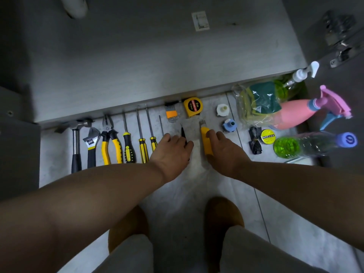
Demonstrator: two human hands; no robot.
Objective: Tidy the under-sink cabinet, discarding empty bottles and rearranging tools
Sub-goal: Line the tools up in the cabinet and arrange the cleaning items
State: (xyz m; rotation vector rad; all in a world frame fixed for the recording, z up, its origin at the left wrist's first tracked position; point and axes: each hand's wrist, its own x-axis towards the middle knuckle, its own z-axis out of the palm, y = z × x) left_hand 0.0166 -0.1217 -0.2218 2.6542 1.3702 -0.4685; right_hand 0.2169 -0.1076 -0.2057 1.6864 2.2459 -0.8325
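While lining tools up on the floor before the cabinet base (137, 79), gripping the yellow utility knife (204, 142) with the right hand (224, 154), fingers curled round the handle, metal nose aimed at the cabinet. Pinching a slim black tool (183, 133) under the left hand (170, 154), thumb and fingertips closed on it. Both tools just right of the screwdrivers (143, 148), below the hex key set (171, 115) and the tape measure (193, 107). Now, for a tidy finish: set the knife down parallel to those shafts, handle toward the knees, leaving a gap beside the black tool. Blade in or out? Cannot tell, so mind the tip. Lay it flat, then let go, no flicking. Over on the right, bottles waiting to be sorted: pink spray bottle (291, 115), clear bottle (311, 144).
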